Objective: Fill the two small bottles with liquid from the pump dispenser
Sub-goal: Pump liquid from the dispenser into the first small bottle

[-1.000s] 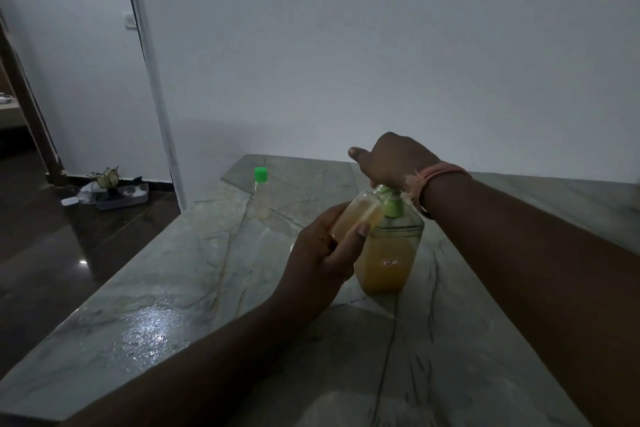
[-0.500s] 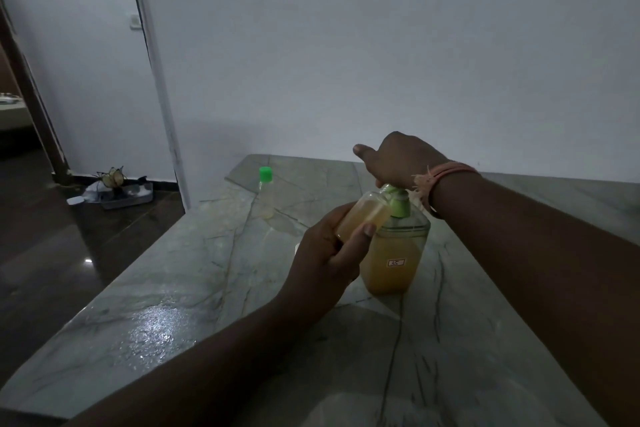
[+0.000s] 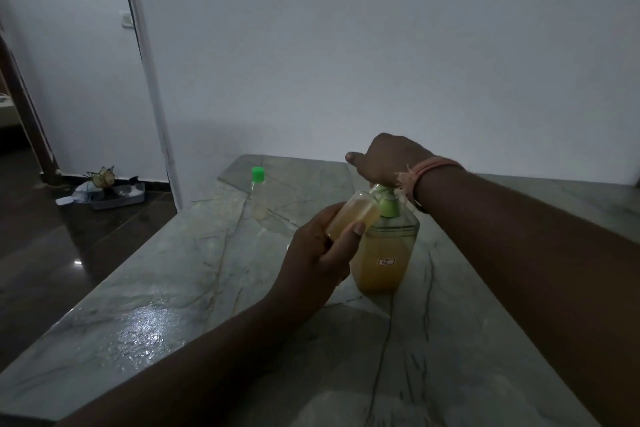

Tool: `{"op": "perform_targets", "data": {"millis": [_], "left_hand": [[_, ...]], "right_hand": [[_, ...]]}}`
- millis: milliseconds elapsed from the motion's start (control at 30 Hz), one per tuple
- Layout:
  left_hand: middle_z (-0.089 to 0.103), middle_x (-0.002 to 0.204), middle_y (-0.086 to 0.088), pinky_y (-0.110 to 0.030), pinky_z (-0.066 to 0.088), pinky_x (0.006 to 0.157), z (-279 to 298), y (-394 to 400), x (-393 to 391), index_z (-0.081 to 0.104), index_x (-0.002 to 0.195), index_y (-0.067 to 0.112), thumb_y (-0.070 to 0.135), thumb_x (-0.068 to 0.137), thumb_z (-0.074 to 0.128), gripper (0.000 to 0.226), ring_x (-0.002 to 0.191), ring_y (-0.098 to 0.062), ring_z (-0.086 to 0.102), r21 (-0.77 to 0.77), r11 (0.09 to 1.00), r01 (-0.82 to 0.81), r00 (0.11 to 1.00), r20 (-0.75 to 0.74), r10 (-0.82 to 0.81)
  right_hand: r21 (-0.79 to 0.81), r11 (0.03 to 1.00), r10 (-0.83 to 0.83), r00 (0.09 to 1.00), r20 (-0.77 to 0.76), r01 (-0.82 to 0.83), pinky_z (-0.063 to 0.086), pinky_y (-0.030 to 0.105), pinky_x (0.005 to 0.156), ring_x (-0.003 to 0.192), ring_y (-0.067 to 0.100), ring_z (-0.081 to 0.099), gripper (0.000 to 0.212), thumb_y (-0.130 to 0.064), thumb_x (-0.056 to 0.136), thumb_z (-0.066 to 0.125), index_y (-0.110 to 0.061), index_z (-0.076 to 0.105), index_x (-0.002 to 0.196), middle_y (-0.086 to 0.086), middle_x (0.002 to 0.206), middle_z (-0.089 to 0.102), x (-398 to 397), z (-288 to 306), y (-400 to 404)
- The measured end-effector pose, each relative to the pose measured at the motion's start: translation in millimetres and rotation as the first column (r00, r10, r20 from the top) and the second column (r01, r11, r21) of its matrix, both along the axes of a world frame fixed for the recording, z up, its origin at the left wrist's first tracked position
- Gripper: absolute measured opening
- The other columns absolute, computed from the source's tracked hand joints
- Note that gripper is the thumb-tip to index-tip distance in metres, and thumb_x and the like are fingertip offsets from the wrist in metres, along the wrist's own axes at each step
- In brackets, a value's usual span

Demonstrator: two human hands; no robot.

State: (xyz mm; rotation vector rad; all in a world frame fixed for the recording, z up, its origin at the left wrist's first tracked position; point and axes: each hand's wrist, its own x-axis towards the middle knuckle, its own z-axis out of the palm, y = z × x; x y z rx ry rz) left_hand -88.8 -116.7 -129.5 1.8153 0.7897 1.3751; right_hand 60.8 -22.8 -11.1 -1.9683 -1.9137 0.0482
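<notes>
1. Your clear square pump dispenser with a green pump [image 3: 386, 250] stands upright on the marble, over half full of amber liquid.
2. The uncapped small clear bottle [image 3: 353, 215] tilts toward its spout, mostly full.
3. The green-capped small clear bottle [image 3: 258, 196] stands upright farther back.
</notes>
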Motion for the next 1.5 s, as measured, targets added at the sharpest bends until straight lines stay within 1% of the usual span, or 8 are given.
{"op": "perform_targets", "data": {"millis": [200,433,567,733,967,1067,1233,1500], "left_hand": [[0.063,0.076,0.010,-0.023,0.047,0.048,-1.6,2.5,0.2,0.057,0.128,0.022,0.055,0.090,0.053,0.050,0.055,-0.011,0.058,-0.018,1.000,-0.011,1.000,-0.005,0.010],[0.062,0.076,0.009,-0.024,0.045,0.049,-1.8,0.5,-0.1,0.057,0.132,0.015,0.059,0.087,0.053,0.063,0.055,-0.011,0.057,-0.024,1.000,-0.015,1.000,0.010,0.015],[0.061,0.074,0.007,-0.025,0.045,0.048,-2.5,3.3,1.0,0.058,0.129,0.014,0.055,0.089,0.054,0.057,0.054,-0.012,0.056,-0.017,1.000,0.001,1.000,0.028,0.000],[0.062,0.075,0.006,-0.024,0.045,0.048,-4.1,4.1,1.2,0.057,0.124,0.025,0.053,0.090,0.054,0.044,0.054,-0.012,0.056,-0.027,1.000,0.006,1.000,0.027,-0.005],[0.062,0.076,0.009,-0.025,0.046,0.049,-3.7,1.7,1.6,0.057,0.127,0.021,0.054,0.091,0.053,0.050,0.055,-0.011,0.056,-0.020,1.000,0.001,1.000,0.000,-0.001],[0.062,0.076,0.009,-0.023,0.046,0.049,-4.3,3.6,2.5,0.057,0.130,0.018,0.050,0.094,0.055,0.048,0.056,-0.009,0.057,-0.021,0.999,-0.027,1.000,-0.013,0.026],[0.063,0.076,0.009,-0.023,0.048,0.049,-5.2,4.6,2.2,0.057,0.131,0.014,0.043,0.098,0.056,0.043,0.055,-0.010,0.059,0.003,0.999,-0.039,0.999,-0.016,0.039],[0.065,0.077,0.006,-0.022,0.048,0.048,-1.8,1.5,2.5,0.058,0.120,0.029,0.051,0.094,0.053,0.034,0.054,-0.013,0.059,0.016,1.000,-0.016,1.000,-0.008,0.017]], "right_hand": [[0.070,0.997,-0.004,0.988,-0.152,0.015,0.048,0.036,0.080,0.087,0.030,0.067,0.062,-0.063,0.093,0.041,-0.009,0.072,0.093,0.011,0.096,0.073,5.4,-10.6,-0.1],[0.021,0.999,0.028,0.999,-0.047,-0.027,0.051,0.038,0.084,0.086,0.031,0.066,0.054,-0.063,0.091,0.044,-0.015,0.063,0.077,0.011,0.096,0.073,1.2,-3.2,-1.3],[0.082,0.996,0.038,0.998,-0.045,-0.034,0.051,0.036,0.079,0.078,0.027,0.066,0.056,-0.062,0.093,0.044,-0.014,0.064,0.072,0.008,0.087,0.072,1.6,-2.6,-1.1],[0.064,0.998,0.013,0.996,-0.090,-0.007,0.049,0.036,0.082,0.088,0.030,0.066,0.058,-0.060,0.094,0.043,-0.009,0.071,0.091,0.010,0.096,0.073,5.3,-10.0,1.5],[0.031,0.999,0.018,0.999,0.028,-0.019,0.050,0.037,0.083,0.086,0.030,0.065,0.053,-0.063,0.092,0.045,-0.016,0.060,0.074,0.009,0.091,0.071,0.8,-1.8,3.8],[0.109,0.994,0.034,0.996,-0.083,-0.025,0.050,0.037,0.079,0.077,0.027,0.064,0.061,-0.063,0.094,0.041,-0.011,0.068,0.080,0.007,0.081,0.070,4.7,-6.0,-0.1],[0.068,0.998,0.014,0.992,-0.123,-0.006,0.051,0.038,0.085,0.087,0.030,0.067,0.064,-0.065,0.092,0.041,-0.009,0.071,0.091,0.010,0.095,0.074,5.7,-11.3,-1.2],[0.061,0.998,0.013,0.999,-0.042,-0.010,0.050,0.036,0.079,0.081,0.029,0.065,0.053,-0.061,0.093,0.044,-0.016,0.059,0.071,0.008,0.088,0.070,0.7,-1.1,-1.5]]}}
